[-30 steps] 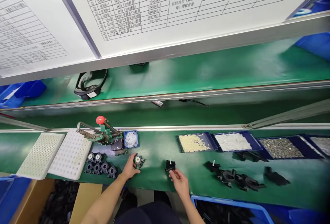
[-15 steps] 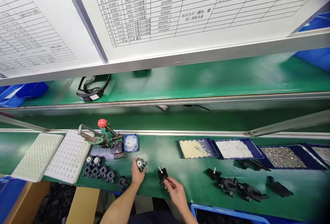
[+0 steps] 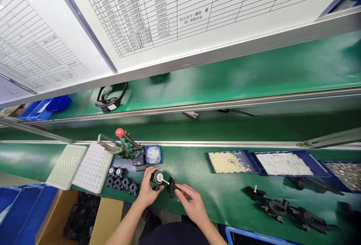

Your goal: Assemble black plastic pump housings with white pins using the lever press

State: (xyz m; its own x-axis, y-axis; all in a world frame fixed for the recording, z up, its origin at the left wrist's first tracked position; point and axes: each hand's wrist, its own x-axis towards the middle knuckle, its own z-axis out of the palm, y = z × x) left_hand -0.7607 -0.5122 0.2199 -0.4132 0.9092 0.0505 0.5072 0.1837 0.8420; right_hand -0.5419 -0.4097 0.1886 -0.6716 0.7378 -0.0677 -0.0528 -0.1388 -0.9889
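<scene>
My left hand point(image 3: 148, 189) is closed around a black round plastic housing point(image 3: 153, 177) with a white disc in its centre, tilted to face right. In my right hand point(image 3: 192, 201), a black plastic fitting point(image 3: 171, 189) is pinched between thumb and fingers. A thin white pin point(image 3: 166, 182) sticks out of this fitting and points left at the white disc. Its tip is at or very close to the disc; whether it has gone in I cannot tell. Several similar black housings point(image 3: 124, 183) lie left of my left hand, two of them with white discs on top.
A hand press point(image 3: 124, 147) with a red knob stands behind the housings, beside a small blue tray point(image 3: 153, 155) of white rings. Two white hole trays point(image 3: 93, 168) lie left. Right are blue trays point(image 3: 229, 162) of small parts and black assemblies point(image 3: 293, 213). A shelf point(image 3: 225, 106) runs above.
My right hand has brought the black fitting left to the housing, and its white pin has swung from upright to pointing left. The left hand has turned the housing rightward. The camera view has shifted.
</scene>
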